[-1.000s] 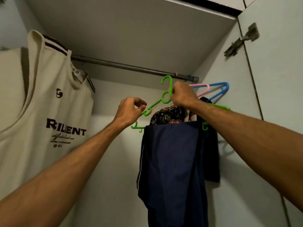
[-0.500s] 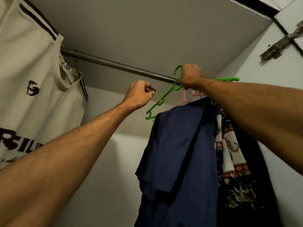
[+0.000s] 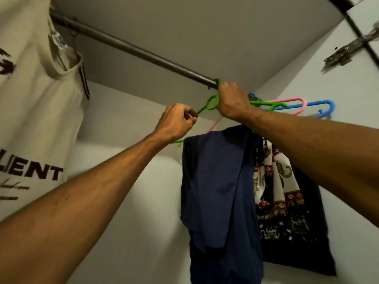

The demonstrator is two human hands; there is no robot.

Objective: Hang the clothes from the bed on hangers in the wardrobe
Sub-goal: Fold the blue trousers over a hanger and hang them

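A green hanger (image 3: 211,103) carries navy blue trousers (image 3: 219,193) folded over its bar. Its hook sits over the grey wardrobe rod (image 3: 131,48) near the right end. My right hand (image 3: 231,101) grips the hanger at its neck, just under the rod. My left hand (image 3: 176,121) pinches the hanger's left arm, fingers curled. A dark patterned garment (image 3: 283,201) hangs behind the trousers on the right.
A beige sleeveless shirt (image 3: 34,111) with dark lettering hangs at the left of the rod. A pink hanger (image 3: 295,101) and a blue hanger (image 3: 320,105) sit at the rod's right end. The wardrobe's side wall and a door hinge (image 3: 348,52) lie on the right.
The green hanger went up from below the rod and its hook now sits over it. Both hands stayed on the hanger and rose with it. My view tilted upward.
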